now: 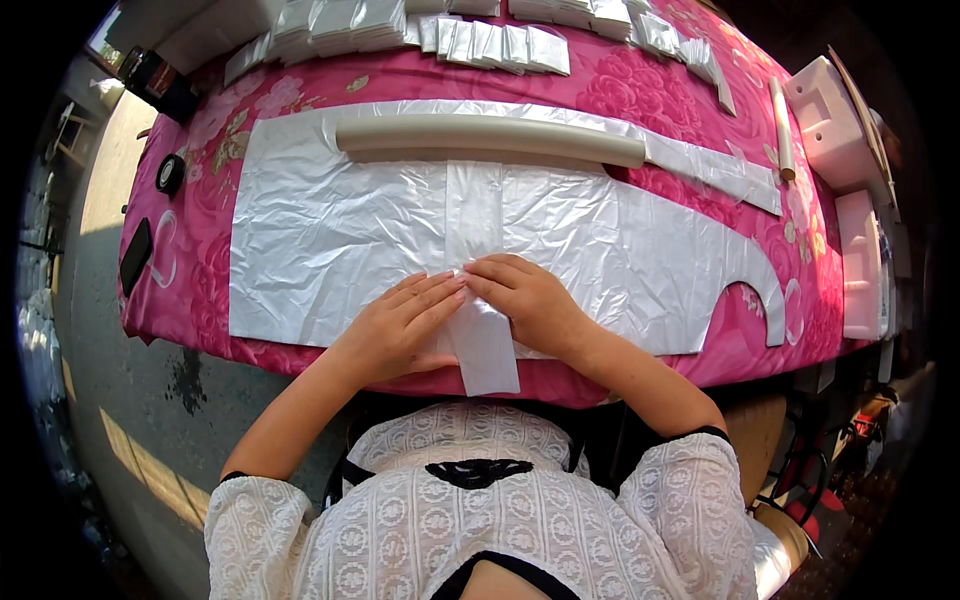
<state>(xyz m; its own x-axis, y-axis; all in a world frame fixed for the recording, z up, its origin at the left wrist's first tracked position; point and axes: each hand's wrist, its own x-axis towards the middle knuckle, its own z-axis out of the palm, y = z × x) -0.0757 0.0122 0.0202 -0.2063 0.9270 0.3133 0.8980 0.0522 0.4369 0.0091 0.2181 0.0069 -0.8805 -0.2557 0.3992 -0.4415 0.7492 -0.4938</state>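
Observation:
A thin white plastic apron lies spread out on the table, with a curved neck loop at its right end. Down its middle runs a folded white plastic strip, whose lower end hangs past the near table edge. My left hand rests on the strip's left side, fingers stretched and thumb apart. From the right, my right hand lies with its fingers extended over the strip, fingertips meeting the left hand's; its thumb is hidden. A beige tube lies across the apron's far part, beyond both hands.
Folded white packets line the far edge of the pink floral tablecloth. At the left are a phone, a roll of black tape and a dark jar. White foam boxes and a thin tube are at the right.

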